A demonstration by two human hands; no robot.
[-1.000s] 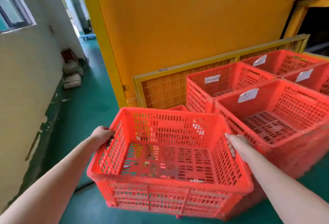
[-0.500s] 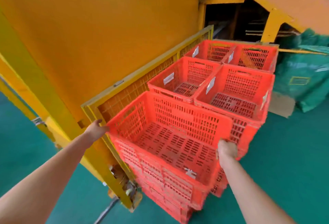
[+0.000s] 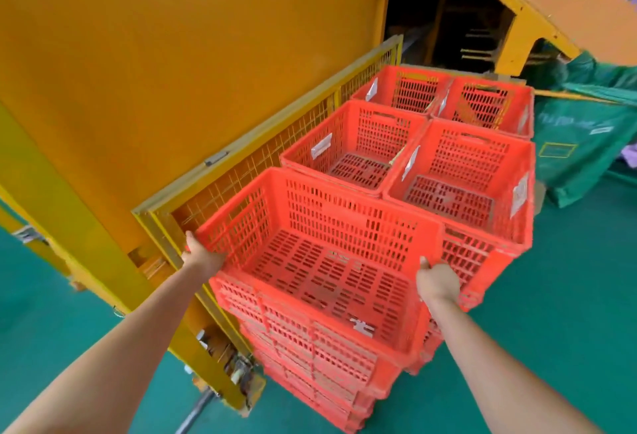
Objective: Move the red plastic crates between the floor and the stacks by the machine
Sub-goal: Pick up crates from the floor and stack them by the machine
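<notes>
I hold a red slotted plastic crate (image 3: pixel 320 261) by its two short ends. It sits on top of the nearest stack of red crates (image 3: pixel 310 364). My left hand (image 3: pixel 201 256) grips the left rim next to the yellow mesh guard. My right hand (image 3: pixel 437 282) grips the right rim, thumb up. Behind it stand more stacks of red crates (image 3: pixel 355 151), (image 3: pixel 458 175), several with white paper labels. All the top crates look empty.
The big yellow machine wall (image 3: pixel 172 72) and its yellow mesh guard (image 3: pixel 241 171) run along the left of the stacks. A dark opening (image 3: pixel 448 27) lies under a sloping yellow chute. Green bags (image 3: pixel 582 144) sit at the right. Green floor (image 3: pixel 551 313) surrounds the stacks.
The view has swung right, from the corridor side to the stacks. The crate I carried low has gone up onto the nearest stack beside the mesh guard, both hands still gripping it.
</notes>
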